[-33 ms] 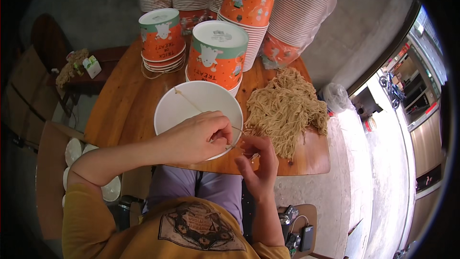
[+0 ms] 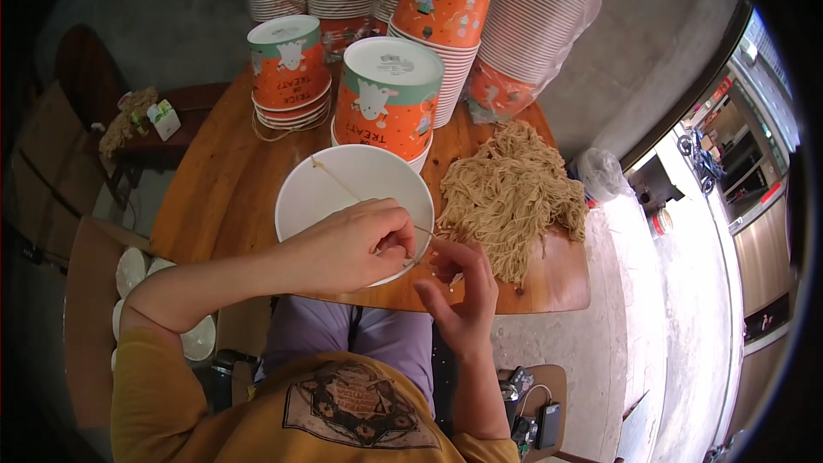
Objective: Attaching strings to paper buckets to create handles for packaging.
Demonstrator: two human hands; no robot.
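Observation:
A white-lined paper bucket (image 2: 300,197) lies tipped in front of me at the near table edge, its mouth toward me. A thin tan cord (image 2: 333,175) runs from a hole in its far-left wall across the mouth to my left hand. My left hand (image 2: 356,244) reaches over the mouth with curled fingers pinching the cord near the right wall; its fingertips are partly hidden. At the outside of the right rim is my right hand (image 2: 463,287), fingers bent against the rim by the cord and thumb held apart.
A heap of tan cords (image 2: 510,197) lies on the wooden table (image 2: 219,197) to the right. Upside-down orange and green buckets (image 2: 390,103) stand behind, with a shorter stack (image 2: 290,69) at left. Tall plastic-wrapped bucket stacks (image 2: 540,17) line the back. A carton (image 2: 94,309) sits at lower left.
My right hand has shifted slightly left, closer to the bucket's rim. The bucket has moved very slightly left, and my left hand stays in place.

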